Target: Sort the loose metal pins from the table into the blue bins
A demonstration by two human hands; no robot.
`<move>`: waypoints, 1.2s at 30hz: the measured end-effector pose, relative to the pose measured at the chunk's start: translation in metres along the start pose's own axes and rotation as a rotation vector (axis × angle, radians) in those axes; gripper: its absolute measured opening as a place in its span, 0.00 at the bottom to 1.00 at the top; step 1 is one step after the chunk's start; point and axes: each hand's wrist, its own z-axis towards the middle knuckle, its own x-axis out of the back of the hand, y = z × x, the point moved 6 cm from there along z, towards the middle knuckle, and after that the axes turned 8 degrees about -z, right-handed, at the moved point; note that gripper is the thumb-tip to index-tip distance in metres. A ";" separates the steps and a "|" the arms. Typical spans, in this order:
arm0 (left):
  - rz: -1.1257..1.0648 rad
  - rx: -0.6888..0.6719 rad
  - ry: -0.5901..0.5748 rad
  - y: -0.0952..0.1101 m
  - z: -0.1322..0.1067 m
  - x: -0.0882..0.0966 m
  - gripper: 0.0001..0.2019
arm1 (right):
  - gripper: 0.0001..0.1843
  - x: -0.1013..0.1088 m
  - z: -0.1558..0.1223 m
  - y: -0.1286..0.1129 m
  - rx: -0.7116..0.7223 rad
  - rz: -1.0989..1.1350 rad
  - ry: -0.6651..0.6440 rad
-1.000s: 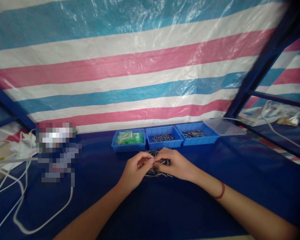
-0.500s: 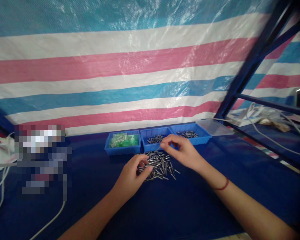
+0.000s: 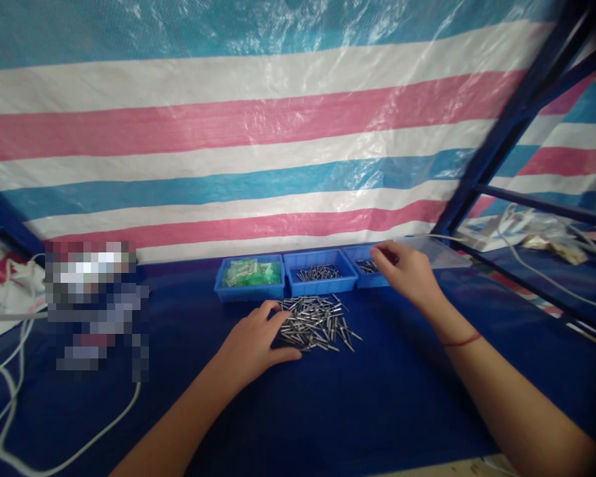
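Observation:
A loose pile of slim silver metal pins (image 3: 318, 323), rather like blind rivets, lies on the dark blue tabletop. My left hand (image 3: 255, 341) rests at the pile's left edge, thumb and fingers apart, nothing held. Over the right blue tray (image 3: 365, 254) is my right hand (image 3: 407, 270), thumb and fingertips pinched together; whatever they hold is too small to make out. That tray contains dark metal pins, partly hidden by the hand. More metal pins lie in the middle blue tray (image 3: 320, 287). Green plastic bags fill the left blue tray (image 3: 248, 293).
A clear plastic lid (image 3: 447, 255) lies beyond my right hand. White cables (image 3: 10, 397) run along the left side near a blurred-out patch. Blue metal frame bars (image 3: 506, 126) stand at the right, and a striped tarp (image 3: 258, 132) hangs behind the trays.
My right hand has moved right, from above the pile and middle tray to the right tray. My left hand's thumb and fingers have spread wider beside the pile. The view has shifted slightly.

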 end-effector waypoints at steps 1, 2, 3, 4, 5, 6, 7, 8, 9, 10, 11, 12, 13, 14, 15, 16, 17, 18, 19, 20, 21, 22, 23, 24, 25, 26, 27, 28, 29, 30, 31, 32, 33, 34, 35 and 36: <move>-0.017 -0.007 -0.005 0.000 0.000 -0.001 0.26 | 0.15 -0.003 -0.004 -0.016 0.091 0.061 -0.087; -0.040 -0.019 0.001 -0.001 0.001 -0.002 0.24 | 0.14 -0.008 -0.010 -0.034 0.202 0.119 -0.189; -0.067 -0.032 0.014 -0.001 0.001 -0.003 0.21 | 0.13 -0.012 -0.018 -0.052 0.318 0.168 -0.287; -0.088 -0.044 0.014 -0.001 0.002 -0.004 0.19 | 0.12 -0.017 -0.027 -0.069 0.420 0.205 -0.366; -0.101 -0.052 0.019 -0.001 0.002 -0.005 0.17 | 0.11 -0.021 -0.036 -0.083 0.499 0.230 -0.421; -0.109 -0.059 0.027 -0.001 0.003 -0.005 0.16 | 0.11 -0.024 -0.045 -0.095 0.559 0.246 -0.453; -0.114 -0.063 0.030 -0.001 0.004 -0.006 0.14 | 0.11 -0.028 -0.052 -0.105 0.602 0.252 -0.468; -0.118 -0.067 0.037 -0.001 0.004 -0.007 0.12 | 0.11 -0.031 -0.058 -0.113 0.634 0.252 -0.472; -0.122 -0.068 0.043 0.000 0.005 -0.007 0.10 | 0.11 -0.034 -0.064 -0.120 0.663 0.249 -0.470; -0.128 -0.069 0.050 0.000 0.005 -0.008 0.09 | 0.11 -0.038 -0.068 -0.125 0.690 0.244 -0.466; -0.135 -0.069 0.059 0.001 0.006 -0.008 0.08 | 0.11 -0.041 -0.072 -0.129 0.711 0.240 -0.456; -0.145 -0.067 0.071 0.001 0.006 -0.008 0.08 | 0.11 -0.043 -0.074 -0.131 0.724 0.240 -0.444; -0.158 -0.063 0.087 0.001 0.007 -0.009 0.08 | 0.12 -0.046 -0.075 -0.132 0.727 0.247 -0.429; -0.175 -0.057 0.108 0.001 0.008 -0.009 0.08 | 0.11 -0.047 -0.076 -0.132 0.720 0.262 -0.412; -0.198 -0.049 0.131 0.000 0.009 -0.009 0.08 | 0.11 -0.048 -0.076 -0.131 0.704 0.283 -0.397; -0.227 -0.039 0.157 0.000 0.009 -0.008 0.08 | 0.10 -0.049 -0.075 -0.130 0.684 0.306 -0.386; -0.261 -0.029 0.186 -0.001 0.010 -0.008 0.08 | 0.09 -0.050 -0.075 -0.129 0.663 0.328 -0.377; -0.299 -0.019 0.216 -0.002 0.011 -0.007 0.07 | 0.07 -0.050 -0.074 -0.127 0.643 0.345 -0.369; -0.339 -0.010 0.245 -0.003 0.012 -0.006 0.07 | 0.05 -0.051 -0.074 -0.126 0.622 0.356 -0.363; -0.381 0.000 0.276 -0.003 0.012 -0.005 0.07 | 0.04 -0.051 -0.073 -0.125 0.601 0.363 -0.359; -0.429 0.011 0.307 -0.004 0.012 -0.004 0.07 | 0.04 -0.051 -0.072 -0.124 0.578 0.373 -0.355; -0.483 0.023 0.335 -0.005 0.012 -0.004 0.07 | 0.04 -0.050 -0.072 -0.123 0.557 0.386 -0.352; -0.547 0.039 0.358 -0.005 0.011 -0.004 0.07 | 0.04 -0.049 -0.071 -0.123 0.542 0.405 -0.348; -0.621 0.056 0.374 -0.006 0.011 -0.004 0.07 | 0.05 -0.048 -0.071 -0.122 0.531 0.430 -0.344; -0.700 0.073 0.384 -0.007 0.011 -0.006 0.07 | 0.05 -0.046 -0.070 -0.122 0.522 0.456 -0.339; -0.773 0.090 0.389 -0.008 0.011 -0.007 0.08 | 0.05 -0.045 -0.069 -0.122 0.509 0.483 -0.330; -0.832 0.106 0.391 -0.008 0.011 -0.009 0.09 | 0.06 -0.043 -0.069 -0.121 0.488 0.508 -0.316; -0.871 0.120 0.392 -0.009 0.011 -0.010 0.09 | 0.06 -0.041 -0.068 -0.120 0.461 0.534 -0.303; -0.887 0.135 0.393 -0.009 0.011 -0.012 0.09 | 0.06 -0.040 -0.067 -0.118 0.426 0.559 -0.293; -0.883 0.147 0.391 -0.010 0.011 -0.013 0.09 | 0.06 -0.039 -0.066 -0.117 0.386 0.584 -0.288; -0.862 0.156 0.386 -0.010 0.011 -0.014 0.09 | 0.05 -0.039 -0.066 -0.115 0.348 0.609 -0.284; -0.830 0.162 0.377 -0.009 0.011 -0.014 0.09 | 0.05 -0.039 -0.066 -0.114 0.313 0.632 -0.287; -0.792 0.164 0.364 -0.008 0.011 -0.014 0.09 | 0.05 -0.040 -0.066 -0.113 0.281 0.653 -0.293; -0.754 0.160 0.351 -0.007 0.011 -0.014 0.09 | 0.06 -0.041 -0.066 -0.112 0.252 0.671 -0.299; -0.718 0.152 0.341 -0.005 0.010 -0.014 0.09 | 0.06 -0.041 -0.067 -0.112 0.228 0.688 -0.305; -0.689 0.139 0.331 -0.003 0.010 -0.013 0.10 | 0.06 -0.042 -0.067 -0.112 0.210 0.703 -0.311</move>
